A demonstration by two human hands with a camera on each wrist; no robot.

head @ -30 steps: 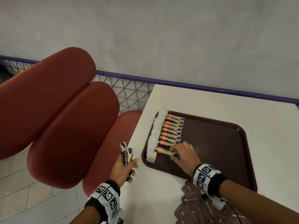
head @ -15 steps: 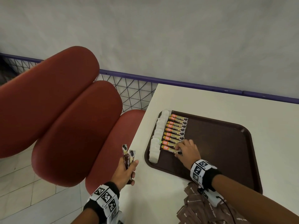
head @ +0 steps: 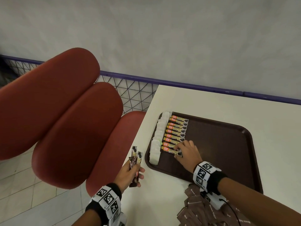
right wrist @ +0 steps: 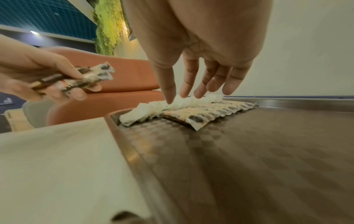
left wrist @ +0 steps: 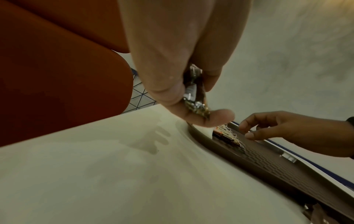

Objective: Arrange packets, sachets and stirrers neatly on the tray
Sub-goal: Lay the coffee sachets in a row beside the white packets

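A dark brown tray (head: 228,152) lies on the white table. Along its left edge runs a row of white sachets (head: 158,136), and beside it a row of orange-and-gold coffee stick packets (head: 176,132). My right hand (head: 187,151) hovers over the near end of that row with straight, spread fingers (right wrist: 191,80), fingertips at the nearest packet (head: 171,150). My left hand (head: 128,173) is off the tray's left side and grips a few dark stick packets (head: 135,160) upright. In the left wrist view the held packets (left wrist: 193,97) show between thumb and fingers.
A heap of brown sachets (head: 203,207) lies on the table (head: 162,201) under my right forearm. Red padded seats (head: 73,128) stand left of the table. A blue rail with wire mesh (head: 135,93) and a grey wall are behind.
My right hand set the packet into the row's near end and slid it snug against the others; its fingers have straightened. The left hand stays put with its packets.
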